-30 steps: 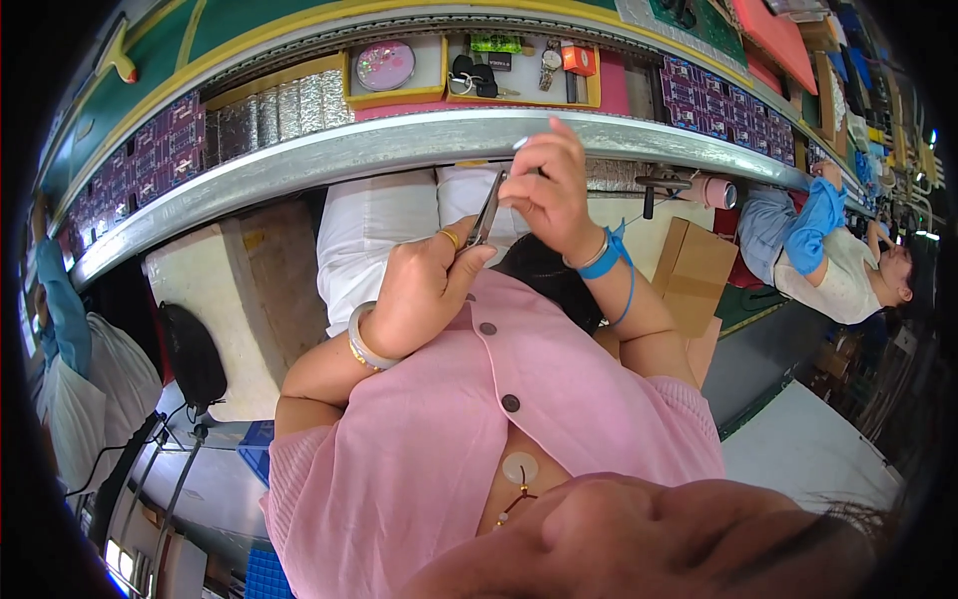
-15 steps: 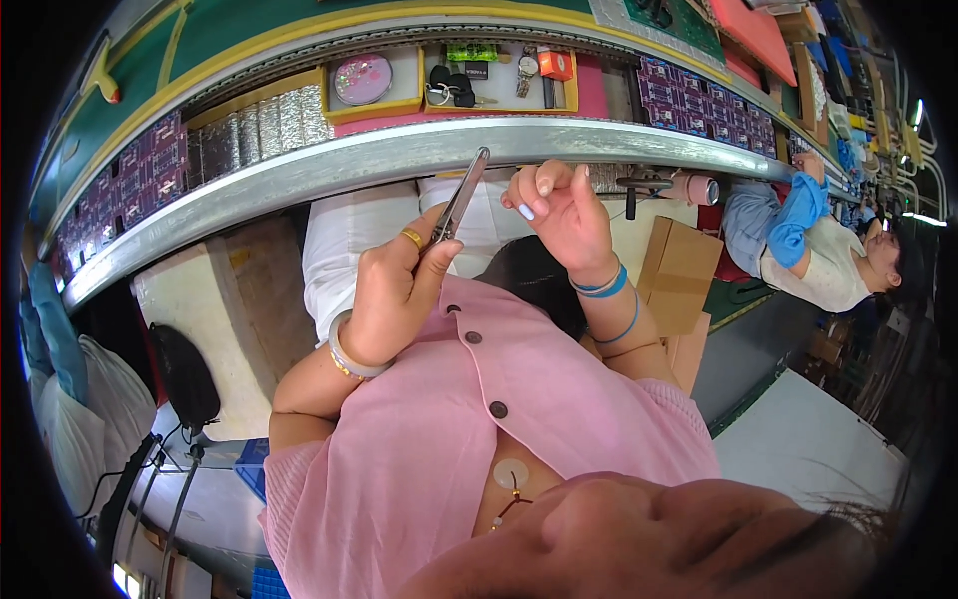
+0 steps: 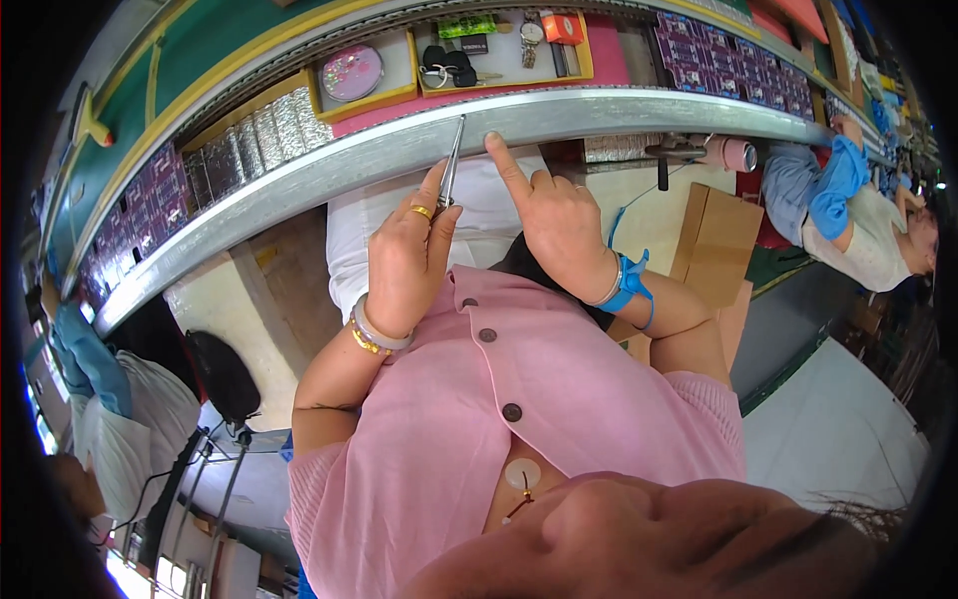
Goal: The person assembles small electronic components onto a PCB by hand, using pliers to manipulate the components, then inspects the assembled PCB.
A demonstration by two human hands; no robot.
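Note:
My left hand [image 3: 407, 252], with a gold ring and bracelets, is shut on slim metal tweezers [image 3: 451, 165]. They point up, with their tip at the grey metal rail [image 3: 299, 172] of the bench. My right hand [image 3: 555, 218] is beside it, with a blue strap [image 3: 626, 290] on the wrist. Its index finger is stretched up and touches the rail's lower edge; the other fingers are curled and I see nothing in them. Both hands are raised in front of my pink buttoned shirt [image 3: 519, 399].
Beyond the rail lie yellow trays with a round pink dish [image 3: 351, 72], dark small items [image 3: 449, 65], foil-wrapped pieces [image 3: 264, 130] and purple circuit boards [image 3: 130, 205]. A cardboard box [image 3: 714, 240] stands at the right. One co-worker [image 3: 848, 215] sits at the right, another [image 3: 120, 419] at the left.
Both hands rose toward the rail. The tweezers' tip now reaches it, and my right index finger straightened out from a pinch to touch the rail.

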